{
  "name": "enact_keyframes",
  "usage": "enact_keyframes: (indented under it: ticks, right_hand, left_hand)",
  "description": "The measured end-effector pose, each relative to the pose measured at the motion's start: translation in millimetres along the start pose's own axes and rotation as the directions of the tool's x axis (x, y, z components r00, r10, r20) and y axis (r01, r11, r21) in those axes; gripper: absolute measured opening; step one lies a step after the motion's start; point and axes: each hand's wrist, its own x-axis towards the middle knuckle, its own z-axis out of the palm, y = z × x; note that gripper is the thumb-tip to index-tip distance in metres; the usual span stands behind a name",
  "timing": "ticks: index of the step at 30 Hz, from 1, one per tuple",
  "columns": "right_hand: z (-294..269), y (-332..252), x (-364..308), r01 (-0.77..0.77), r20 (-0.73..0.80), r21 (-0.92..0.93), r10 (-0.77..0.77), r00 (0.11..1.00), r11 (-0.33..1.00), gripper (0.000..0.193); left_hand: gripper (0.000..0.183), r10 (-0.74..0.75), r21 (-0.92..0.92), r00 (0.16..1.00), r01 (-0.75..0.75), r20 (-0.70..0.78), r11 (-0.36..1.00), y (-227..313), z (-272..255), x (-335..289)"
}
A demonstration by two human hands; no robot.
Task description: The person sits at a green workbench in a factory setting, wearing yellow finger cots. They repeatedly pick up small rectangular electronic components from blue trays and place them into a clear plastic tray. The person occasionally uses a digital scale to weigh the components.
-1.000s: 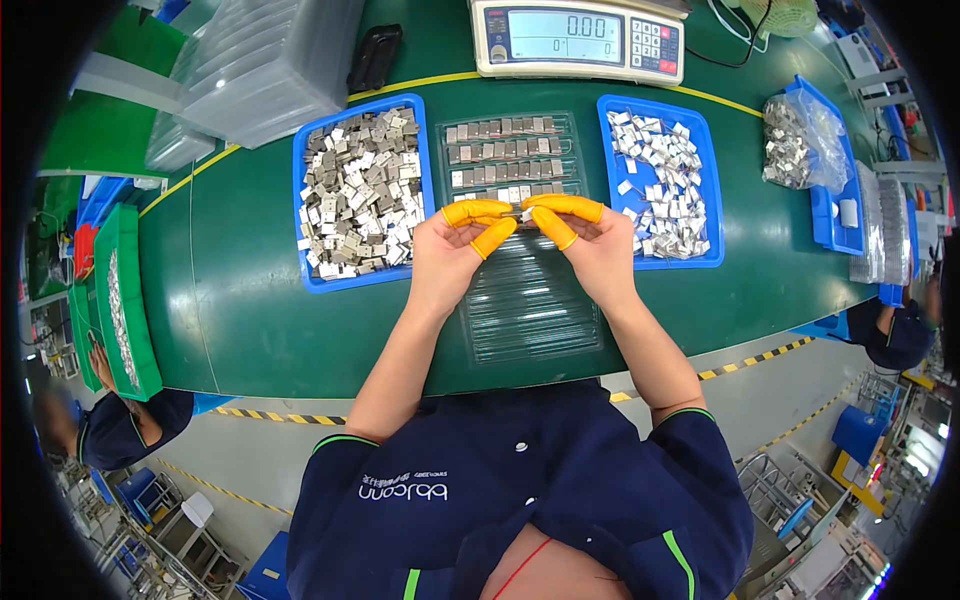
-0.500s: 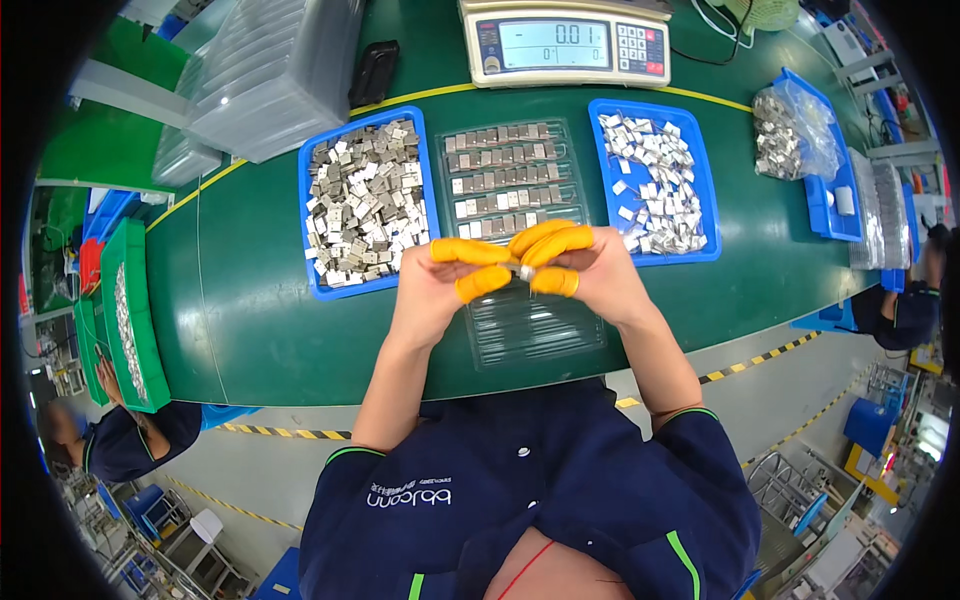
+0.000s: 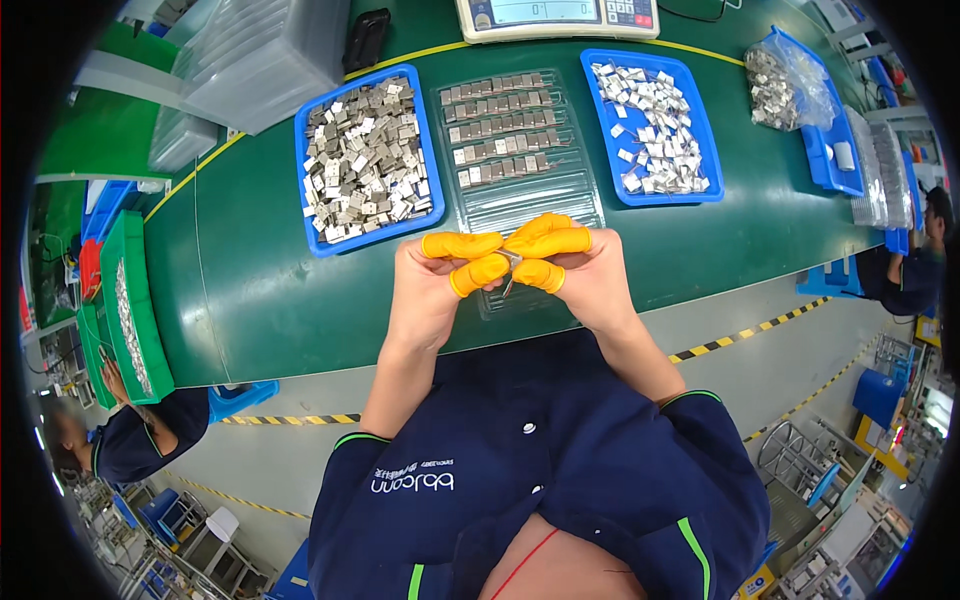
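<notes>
Yellow finger covers sit on the thumbs and fingers of both my hands, which meet fingertip to fingertip. My left hand (image 3: 430,285) and my right hand (image 3: 590,275) pinch one small metal connector (image 3: 513,258) between them. It is tilted, with a thin end pointing down; the fingertips hide much of it. Below and beyond the hands lies a clear plastic tray (image 3: 540,203), its far part filled with rows of similar connectors (image 3: 500,133). A blue tray (image 3: 433,165) heaped with metal connector pieces is on the left. Another blue tray (image 3: 709,150), on the right, holds white-and-metal pieces.
A scale (image 3: 560,28) stands at the far edge. Stacked clear trays (image 3: 260,60) and a black object (image 3: 367,38) are far left. Bagged parts (image 3: 785,85) lie far right. A green bin (image 3: 150,330) and a person (image 3: 150,440) are at left; another person (image 3: 910,265) sits right.
The view has tilted, so the table and trays appear higher. My hands are now nearer my body relative to the clear tray, and the connector between them has turned to a slant.
</notes>
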Motion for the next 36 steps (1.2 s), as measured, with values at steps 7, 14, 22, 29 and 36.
enact_keyframes:
  ticks: [7, 14, 22, 29, 36]
  right_hand:
    - [-8, -1, 2, 0.18, -0.106, -0.499, -0.266, 0.958, 0.848, 0.018]
    - [-70, 0, 42, 0.227, 0.128, -0.967, -0.544, 0.829, 0.119, 0.016]
    - [-90, 20, 67, 0.289, 0.306, -0.951, -0.447, 0.84, -0.109, 0.016]
    - [-90, 26, 66, 0.302, 0.303, -0.951, -0.428, 0.852, -0.071, 0.017]
    - [-85, 19, 63, 0.307, 0.321, -0.946, -0.412, 0.853, -0.102, 0.019]
  left_hand:
    - [0.027, 0.063, 0.108, 0.993, -0.052, -0.104, 0.993, -20, 16, 9]
    - [0.021, 0.182, 0.4, 0.979, -0.13, -0.095, 0.907, -28, -10, 18]
    - [0.018, 0.264, 0.51, 0.942, -0.127, -0.207, 0.851, -28, -26, 11]
    - [0.019, 0.277, 0.566, 0.92, -0.077, -0.278, 0.821, -21, -41, 4]
    - [0.019, 0.303, 0.587, 0.909, -0.084, -0.285, 0.805, -15, -39, 9]
